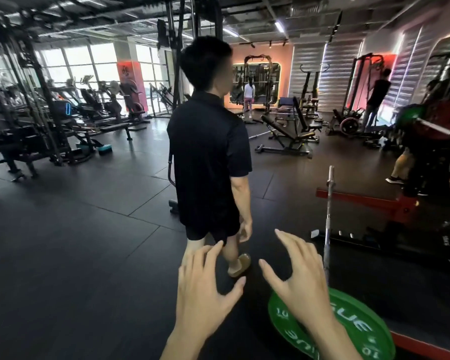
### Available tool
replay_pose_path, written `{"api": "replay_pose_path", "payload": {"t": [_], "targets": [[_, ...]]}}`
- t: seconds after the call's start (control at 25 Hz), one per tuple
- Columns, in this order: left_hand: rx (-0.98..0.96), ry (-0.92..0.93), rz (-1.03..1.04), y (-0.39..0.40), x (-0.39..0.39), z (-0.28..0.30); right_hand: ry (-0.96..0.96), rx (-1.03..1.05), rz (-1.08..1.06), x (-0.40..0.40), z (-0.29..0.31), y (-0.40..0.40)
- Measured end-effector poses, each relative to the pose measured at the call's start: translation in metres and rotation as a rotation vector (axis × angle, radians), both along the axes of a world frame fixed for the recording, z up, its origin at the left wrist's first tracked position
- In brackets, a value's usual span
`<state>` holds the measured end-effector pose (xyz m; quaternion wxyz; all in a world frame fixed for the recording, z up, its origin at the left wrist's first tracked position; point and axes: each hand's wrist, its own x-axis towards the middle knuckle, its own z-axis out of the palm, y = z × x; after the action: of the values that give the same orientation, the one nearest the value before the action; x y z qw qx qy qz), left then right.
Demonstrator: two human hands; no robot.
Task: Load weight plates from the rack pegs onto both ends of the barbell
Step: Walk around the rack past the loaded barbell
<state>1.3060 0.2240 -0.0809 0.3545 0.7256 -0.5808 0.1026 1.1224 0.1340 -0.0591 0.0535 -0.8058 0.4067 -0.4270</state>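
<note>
Right hand (300, 279) spread wide, fingers apart, holding nothing, raised over the near-left rim of the green plate (348, 331). Left hand (205, 284) equally spread and empty, further left over bare floor (89, 255), so the right is nearer. Barbell sleeve (328, 216) just right of the right hand, long axis running near to far. Standing person (211, 157) close ahead; open room only leftward.
</note>
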Motion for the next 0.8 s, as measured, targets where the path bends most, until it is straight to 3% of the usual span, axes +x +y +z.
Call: {"api": "replay_pose_path", "payload": {"t": [0.48, 0.8], "targets": [[-0.039, 0.023, -0.267, -0.185, 0.161, 0.009, 0.048, 0.029, -0.297, 0.149, 0.009, -0.116], [-0.067, -0.079, -0.306, -0.372, 0.198, 0.015, 0.033, -0.010, -0.390, 0.178, 0.008, -0.283]]}}
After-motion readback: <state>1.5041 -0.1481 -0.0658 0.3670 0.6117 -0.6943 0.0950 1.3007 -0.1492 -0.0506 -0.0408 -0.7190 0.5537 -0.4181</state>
